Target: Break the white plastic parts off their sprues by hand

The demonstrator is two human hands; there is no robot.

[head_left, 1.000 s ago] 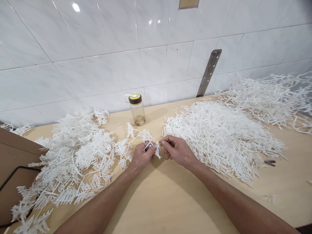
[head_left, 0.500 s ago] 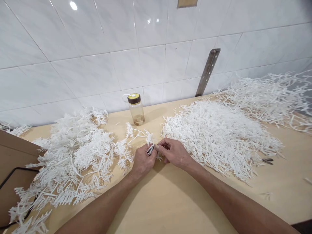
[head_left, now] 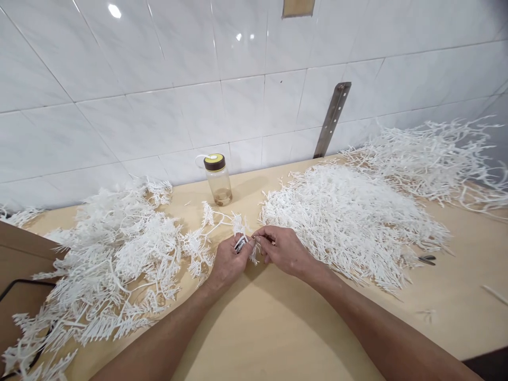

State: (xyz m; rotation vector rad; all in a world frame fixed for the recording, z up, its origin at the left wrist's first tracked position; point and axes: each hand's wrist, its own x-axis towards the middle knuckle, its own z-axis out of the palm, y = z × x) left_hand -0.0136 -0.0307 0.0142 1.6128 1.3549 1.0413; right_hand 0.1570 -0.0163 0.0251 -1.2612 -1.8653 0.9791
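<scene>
My left hand is closed around a small dark tool and part of a white plastic branch that runs up and left from it. My right hand pinches a white sprig of that branch right beside the tool, fingertips touching the left hand's. Both hands rest on the pale wooden table, between a heap of whole white branches on the left and a heap of cut white sprigs on the right.
A clear bottle with a brown and yellow lid stands by the tiled wall. More white branch stems pile at the far right. Small scissors lie right of the sprig heap. A brown box with a black cord sits at the left edge.
The hands have drawn together until the fingertips meet at the sprig. The view has shifted slightly to the right.
</scene>
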